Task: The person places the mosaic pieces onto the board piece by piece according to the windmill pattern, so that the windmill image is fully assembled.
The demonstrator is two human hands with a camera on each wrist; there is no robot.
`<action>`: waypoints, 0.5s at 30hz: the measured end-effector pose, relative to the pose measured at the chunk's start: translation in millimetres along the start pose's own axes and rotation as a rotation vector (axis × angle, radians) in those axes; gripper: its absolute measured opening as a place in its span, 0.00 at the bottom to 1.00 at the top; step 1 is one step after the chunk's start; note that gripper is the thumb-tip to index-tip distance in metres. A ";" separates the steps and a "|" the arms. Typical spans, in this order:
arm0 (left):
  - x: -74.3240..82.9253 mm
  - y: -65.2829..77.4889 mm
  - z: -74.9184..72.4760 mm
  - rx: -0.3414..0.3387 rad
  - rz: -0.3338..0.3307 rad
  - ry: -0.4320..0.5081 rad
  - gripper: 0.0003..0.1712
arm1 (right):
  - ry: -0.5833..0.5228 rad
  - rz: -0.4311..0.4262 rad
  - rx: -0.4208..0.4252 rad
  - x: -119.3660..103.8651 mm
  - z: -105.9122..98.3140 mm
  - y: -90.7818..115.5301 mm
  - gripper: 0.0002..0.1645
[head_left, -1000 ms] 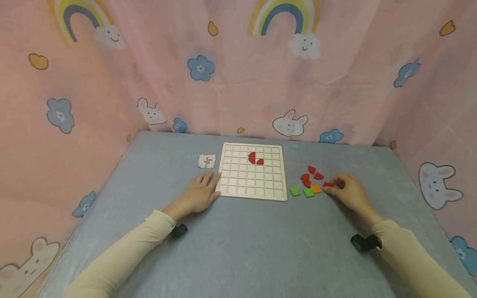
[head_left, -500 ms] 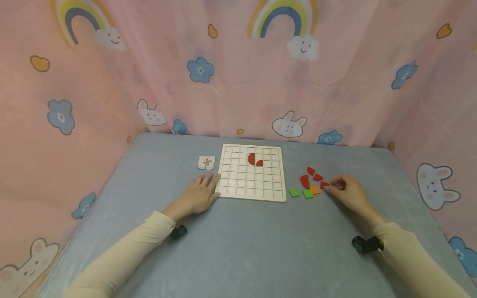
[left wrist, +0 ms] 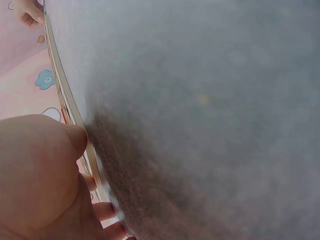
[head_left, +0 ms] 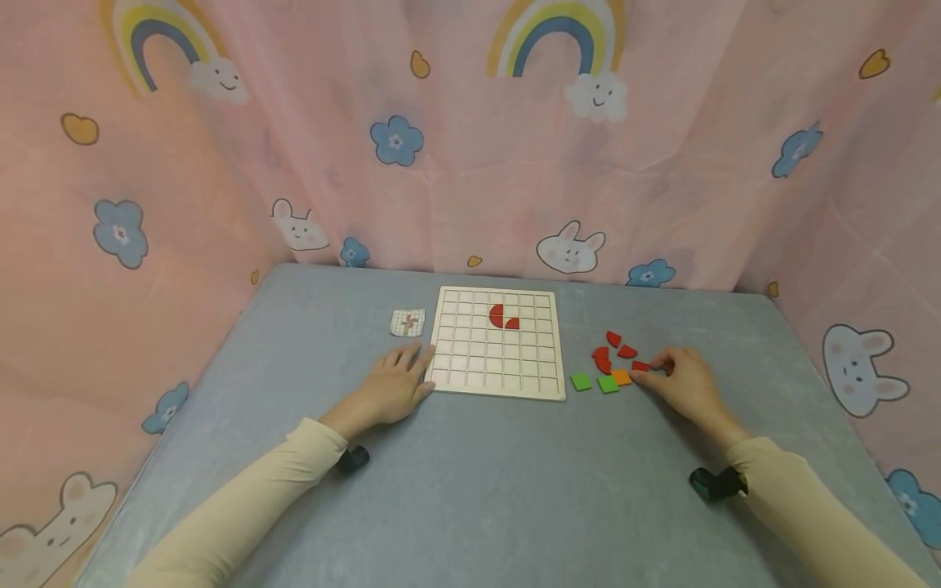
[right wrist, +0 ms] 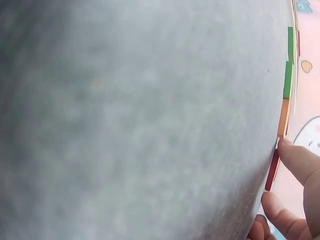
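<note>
The left hand (head_left: 393, 384) lies with fingers spread at the left edge of the pale gridded board (head_left: 485, 359), and its thumb touches the board's near left corner. In the left wrist view the thumb (left wrist: 75, 140) sits at the board's side. At the right, the right hand (head_left: 687, 384) has thumb and index finger at opposite ends of a small flat red piece (head_left: 640, 367), pinching it low at the table. The right wrist view shows this red piece (right wrist: 272, 171) edge-on between thumb and finger. Several red quarter-circle pieces (head_left: 627, 351) lie just beyond.
On the board sit 3 red quarter-circles (head_left: 497, 316). An orange square (head_left: 622, 377) and two green squares (head_left: 581, 381) lie between board and right hand. A small pattern card (head_left: 408, 322) is left of the board. A pink printed curtain (head_left: 470, 163) surrounds the grey table (head_left: 470, 490).
The right hand has shifted the red piece slightly left, and its thumb has slid round toward the orange square. The left hand and the board stay put.
</note>
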State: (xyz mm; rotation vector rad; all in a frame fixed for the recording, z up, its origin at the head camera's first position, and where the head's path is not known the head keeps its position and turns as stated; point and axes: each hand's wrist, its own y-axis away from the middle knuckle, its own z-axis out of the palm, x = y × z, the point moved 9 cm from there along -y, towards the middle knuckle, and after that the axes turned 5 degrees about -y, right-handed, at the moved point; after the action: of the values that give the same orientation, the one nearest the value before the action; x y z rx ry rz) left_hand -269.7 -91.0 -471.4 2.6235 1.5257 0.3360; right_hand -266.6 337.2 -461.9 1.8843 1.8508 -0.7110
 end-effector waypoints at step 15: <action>-0.9 0.7 1.5 0.018 0.005 0.010 0.38 | 0.020 -0.027 0.034 -7.8 -1.5 1.0 0.24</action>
State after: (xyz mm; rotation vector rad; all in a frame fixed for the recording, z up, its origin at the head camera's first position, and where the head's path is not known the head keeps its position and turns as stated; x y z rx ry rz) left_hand -269.2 -92.0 -472.8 2.6437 1.5324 0.3378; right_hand -265.5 331.9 -456.0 1.8974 1.8913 -0.7396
